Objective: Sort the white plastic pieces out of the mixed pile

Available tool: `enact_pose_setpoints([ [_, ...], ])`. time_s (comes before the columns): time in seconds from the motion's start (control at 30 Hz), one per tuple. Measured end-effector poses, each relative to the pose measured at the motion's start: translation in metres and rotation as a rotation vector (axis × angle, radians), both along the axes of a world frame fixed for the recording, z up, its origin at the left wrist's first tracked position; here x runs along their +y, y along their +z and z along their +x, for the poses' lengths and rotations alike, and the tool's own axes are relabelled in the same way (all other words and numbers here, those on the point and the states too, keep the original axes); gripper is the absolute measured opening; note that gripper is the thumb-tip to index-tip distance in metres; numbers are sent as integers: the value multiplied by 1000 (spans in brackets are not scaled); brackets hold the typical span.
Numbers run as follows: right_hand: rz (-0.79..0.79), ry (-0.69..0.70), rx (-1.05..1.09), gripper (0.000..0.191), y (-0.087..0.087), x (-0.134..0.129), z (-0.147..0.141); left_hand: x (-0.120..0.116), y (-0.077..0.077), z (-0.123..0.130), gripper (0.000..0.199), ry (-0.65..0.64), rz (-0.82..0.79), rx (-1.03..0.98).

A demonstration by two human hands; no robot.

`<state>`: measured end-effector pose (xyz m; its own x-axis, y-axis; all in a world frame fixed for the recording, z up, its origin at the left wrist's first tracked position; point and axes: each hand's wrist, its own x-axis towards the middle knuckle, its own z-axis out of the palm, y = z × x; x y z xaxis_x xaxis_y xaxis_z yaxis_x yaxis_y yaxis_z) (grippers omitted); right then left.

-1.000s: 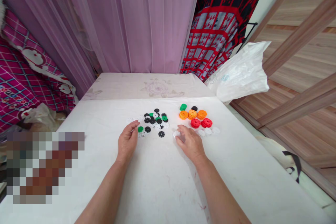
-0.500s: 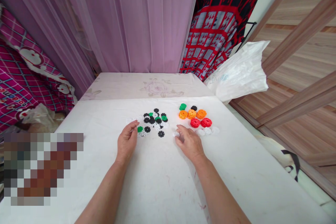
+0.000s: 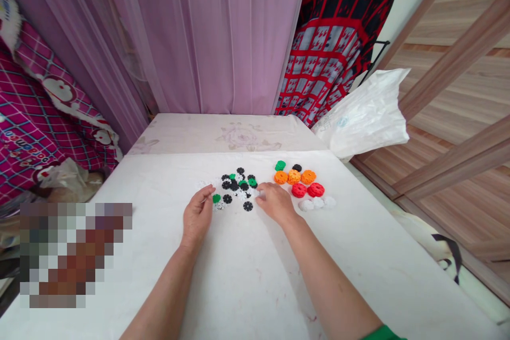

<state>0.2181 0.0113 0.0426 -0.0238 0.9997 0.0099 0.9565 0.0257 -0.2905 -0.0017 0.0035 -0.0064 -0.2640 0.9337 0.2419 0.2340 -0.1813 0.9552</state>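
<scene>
A loose pile of notched plastic discs (image 3: pixel 234 186) in black, green and white lies between my two hands. My left hand (image 3: pixel 199 212) is at the pile's left side, thumb and fingers pinched together beside a green disc (image 3: pixel 216 198); whatever is in that pinch is too small to make out. My right hand (image 3: pixel 275 203) reaches in from the right, its fingertips closed on a white disc (image 3: pixel 258 194) at the pile's edge. One black disc (image 3: pixel 247 206) lies apart, nearer to me.
Sorted stacks stand to the right: green (image 3: pixel 280 165), black (image 3: pixel 297 168), several orange (image 3: pixel 294 176), two red (image 3: pixel 315 189) and white (image 3: pixel 317 202). A white plastic bag (image 3: pixel 366 114) is at the table's (image 3: pixel 247 276) right edge. A purple curtain (image 3: pixel 223 37) hangs behind.
My right hand has moved left, from beside the white stacks to the right edge of the pile, carrying the white disc. My left hand has kept its place beside the pile. The view has shifted slightly.
</scene>
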Motion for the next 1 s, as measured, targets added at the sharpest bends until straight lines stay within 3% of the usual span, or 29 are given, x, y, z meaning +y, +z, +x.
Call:
enact_pose_setpoints([
  [0.17, -21, -5, -41, 35, -3, 14, -13, 1, -2, 1, 27, 5, 5, -16],
  [0.3, -3, -16, 16, 41, -2, 15, -3, 0, -1, 1, 27, 4, 7, -11],
  [0.47, 97, -116, 213, 40, -1, -7, 29, 0, -2, 1, 27, -5, 14, 13],
  [0.6, 229, -121, 275, 37, -15, -35, 44, 0, -2, 0, 27, -1, 7, 29],
  [0.77, 312, -54, 218, 38, -30, -52, 42, 0, -1, 1, 27, -2, 16, 32],
  [1.0, 308, -7, 78, 38, -27, -47, 33, -1, 1, 1, 28, 1, 7, 13],
])
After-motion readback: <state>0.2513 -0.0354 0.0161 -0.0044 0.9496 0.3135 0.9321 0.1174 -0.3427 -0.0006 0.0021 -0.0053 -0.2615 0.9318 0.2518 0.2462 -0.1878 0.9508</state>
